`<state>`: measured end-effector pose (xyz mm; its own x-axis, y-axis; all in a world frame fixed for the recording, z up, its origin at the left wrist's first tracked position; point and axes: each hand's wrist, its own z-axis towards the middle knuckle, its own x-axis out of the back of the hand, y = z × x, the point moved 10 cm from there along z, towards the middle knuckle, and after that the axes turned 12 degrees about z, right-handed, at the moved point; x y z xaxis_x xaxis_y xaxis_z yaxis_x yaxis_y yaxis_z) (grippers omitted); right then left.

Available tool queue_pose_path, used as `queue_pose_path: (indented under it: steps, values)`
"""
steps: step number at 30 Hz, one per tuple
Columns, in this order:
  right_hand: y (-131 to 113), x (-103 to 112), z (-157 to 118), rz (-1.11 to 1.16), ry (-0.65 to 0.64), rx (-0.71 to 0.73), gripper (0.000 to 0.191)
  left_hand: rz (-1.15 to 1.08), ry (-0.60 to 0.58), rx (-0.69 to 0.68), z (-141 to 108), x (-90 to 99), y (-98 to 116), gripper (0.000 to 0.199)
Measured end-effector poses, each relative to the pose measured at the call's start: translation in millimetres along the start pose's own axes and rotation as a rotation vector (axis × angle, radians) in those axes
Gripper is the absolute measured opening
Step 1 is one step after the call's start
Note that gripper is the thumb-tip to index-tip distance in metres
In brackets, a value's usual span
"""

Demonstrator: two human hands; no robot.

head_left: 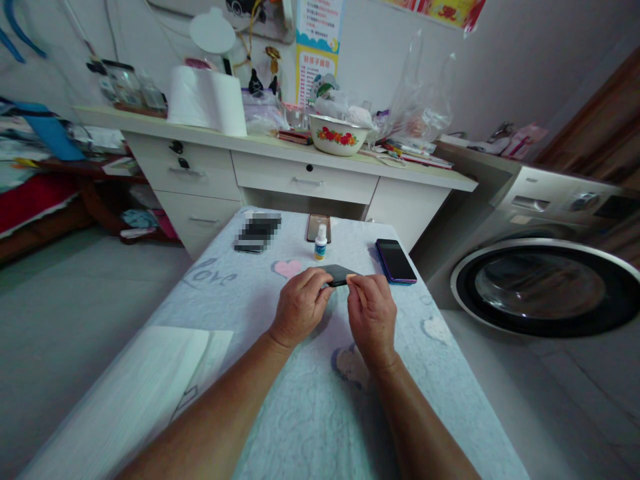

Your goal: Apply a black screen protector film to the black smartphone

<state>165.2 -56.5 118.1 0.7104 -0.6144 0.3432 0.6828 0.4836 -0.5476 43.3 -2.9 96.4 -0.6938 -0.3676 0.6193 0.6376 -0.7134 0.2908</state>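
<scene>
in the head view, the cloth-covered bench (310, 400) narrows toward its far end, its left and right edges running in straight lines. cloth spreads left and right of the arms; the near left part carries white sheets (150, 360) lying along the edge. at the far end stands a white drawer unit (305, 177) with a flowered bowl (335, 137) on top, and a washing machine (540, 193) stands off the right side.

a small spray bottle (321, 245) stands upright just beyond the hands, with a brown-edged phone (315, 228) lying behind it. a dark phone (397, 261) lies near the right edge, and a partly pixelated device (246, 249) lies far left.

the dark flat object (336, 272) is above the middle of the bench, between both hands. the left hand (300, 303) pinches its left side, fingers closed; the right hand (373, 313) grips its right side between thumb and fingers.
</scene>
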Motion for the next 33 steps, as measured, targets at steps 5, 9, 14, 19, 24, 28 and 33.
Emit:
queue_pose_path:
  steps: [5,9,14,19,24,28,33]
  values:
    - [0,1,1,0.006,-0.002,-0.004,0.014,-0.002,0.011,-0.008,1,2.0,2,0.012]
    - [6,-2,0,-0.004,-0.032,-0.042,0.014,-0.021,-0.028,0.001,0,-3.1,0,0.013]
    - [16,-9,-3,-0.009,-0.084,-0.104,0.014,-0.033,-0.106,0.024,-2,-15.4,-6,0.015]
    - [16,-11,-3,0.001,-0.095,-0.102,0.014,-0.021,-0.099,0.02,-2,-15.4,-6,0.015]
    - [17,-11,-2,0.014,-0.086,-0.103,0.014,-0.003,-0.091,0.006,-2,-14.9,-5,0.015]
    - [19,-8,-1,0.022,-0.068,-0.108,0.014,0.015,-0.085,-0.008,-1,-14.2,-4,0.014]
    - [19,-4,0,0.007,-0.044,-0.099,0.013,0.018,-0.055,-0.009,0,-10.5,-4,0.015]
